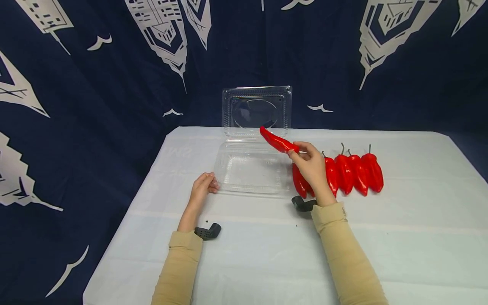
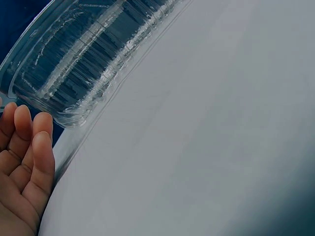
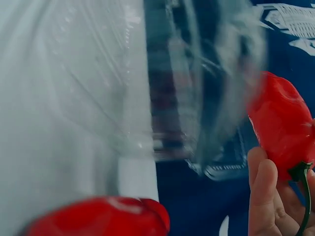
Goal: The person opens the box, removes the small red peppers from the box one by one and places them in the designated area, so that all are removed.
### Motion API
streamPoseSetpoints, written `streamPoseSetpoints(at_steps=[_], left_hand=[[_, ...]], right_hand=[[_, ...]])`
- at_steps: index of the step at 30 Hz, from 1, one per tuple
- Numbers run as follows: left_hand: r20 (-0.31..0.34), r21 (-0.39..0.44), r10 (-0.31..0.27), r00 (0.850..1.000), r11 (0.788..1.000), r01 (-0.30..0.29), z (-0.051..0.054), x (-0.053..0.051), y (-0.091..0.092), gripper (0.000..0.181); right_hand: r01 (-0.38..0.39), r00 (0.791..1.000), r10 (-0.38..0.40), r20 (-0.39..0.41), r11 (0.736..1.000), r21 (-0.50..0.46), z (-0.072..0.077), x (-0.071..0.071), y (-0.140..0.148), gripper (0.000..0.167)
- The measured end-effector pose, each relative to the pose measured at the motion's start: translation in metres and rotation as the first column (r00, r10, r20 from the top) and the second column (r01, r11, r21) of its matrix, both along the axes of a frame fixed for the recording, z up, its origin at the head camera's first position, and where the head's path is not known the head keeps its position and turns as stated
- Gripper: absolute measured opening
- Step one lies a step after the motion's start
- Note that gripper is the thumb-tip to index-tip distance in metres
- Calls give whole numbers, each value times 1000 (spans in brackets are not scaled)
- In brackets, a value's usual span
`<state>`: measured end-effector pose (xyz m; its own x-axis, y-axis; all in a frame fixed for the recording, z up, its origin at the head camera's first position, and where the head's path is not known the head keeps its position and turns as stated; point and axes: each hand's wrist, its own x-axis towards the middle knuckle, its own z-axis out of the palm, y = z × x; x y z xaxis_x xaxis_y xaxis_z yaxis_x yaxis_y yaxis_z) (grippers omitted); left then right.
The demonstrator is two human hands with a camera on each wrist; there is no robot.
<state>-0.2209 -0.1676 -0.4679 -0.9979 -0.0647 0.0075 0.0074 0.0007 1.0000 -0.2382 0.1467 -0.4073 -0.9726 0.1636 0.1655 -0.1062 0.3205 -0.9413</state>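
Note:
My right hand (image 1: 311, 165) pinches a red pepper (image 1: 277, 141) near its stem end and holds it above the right side of a clear plastic container (image 1: 253, 189). The pepper's tip points to the far left; its green stem shows in the right wrist view. Hinged at the back, the container's lid (image 1: 257, 111) stands up. At the container's near left corner is my left hand (image 1: 203, 187), its fingertips (image 2: 43, 123) by the rim and lightly bent; whether they touch it is hard to tell.
Several red peppers (image 1: 345, 173) lie in a row right of the container, some partly hidden behind my right hand and forearm. The white-covered table (image 1: 259, 262) ends at a dark blue curtain (image 1: 263, 63) with white prints. Each wrist wears a small black camera (image 1: 209, 231).

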Motion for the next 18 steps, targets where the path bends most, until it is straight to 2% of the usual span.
streamPoseSetpoints(at_steps=[5, 11, 18], left_hand=[[6, 10, -1, 1000, 1000, 0, 0, 0, 1, 24], [12, 4, -8, 1000, 1000, 8, 0, 0, 1, 25], [5, -3, -2, 1000, 1000, 2, -1, 0, 0, 24]], right_hand=[[41, 998, -44, -50, 998, -54, 5, 4, 11, 45], [82, 991, -88, -104, 995, -63, 10, 7, 20, 43], [145, 984, -149, -97, 988, -46, 16, 10, 30, 43]])
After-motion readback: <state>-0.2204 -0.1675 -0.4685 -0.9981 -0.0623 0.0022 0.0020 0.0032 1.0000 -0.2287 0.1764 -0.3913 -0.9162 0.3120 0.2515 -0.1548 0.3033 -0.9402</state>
